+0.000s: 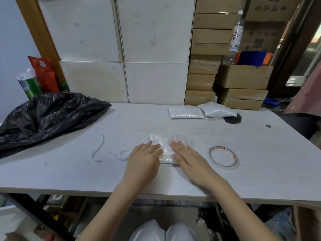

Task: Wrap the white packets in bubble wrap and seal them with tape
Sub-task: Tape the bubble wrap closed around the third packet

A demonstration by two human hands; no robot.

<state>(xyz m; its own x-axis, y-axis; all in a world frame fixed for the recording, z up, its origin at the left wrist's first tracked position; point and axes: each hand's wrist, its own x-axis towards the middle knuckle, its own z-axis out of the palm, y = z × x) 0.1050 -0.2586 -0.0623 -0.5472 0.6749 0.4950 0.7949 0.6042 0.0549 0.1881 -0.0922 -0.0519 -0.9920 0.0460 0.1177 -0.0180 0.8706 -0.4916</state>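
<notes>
Clear bubble wrap bundle [166,146] at table [173,180] centre, long axis running away from the person, left hand [145,158] and right hand [188,158] pressing it flat, fingers [152,145] spread and released, tape roll [222,157] just right, two white packets [185,112] at far edge

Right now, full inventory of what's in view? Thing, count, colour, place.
wrapped packet: 1, white in clear bubble wrap, table centre, under both hands
bare packets: 2, white, far right of table
tape roll: 1, clear with coloured core, right of the hands
paper strips: a few, white, left of the hands
bag: 1, black, table's left end
table: 1, white
boxes: many, white and brown, stacked behind
bottle: 1, clear, on the boxes
left hand: flat on the packet
right hand: flat on the packet
</notes>
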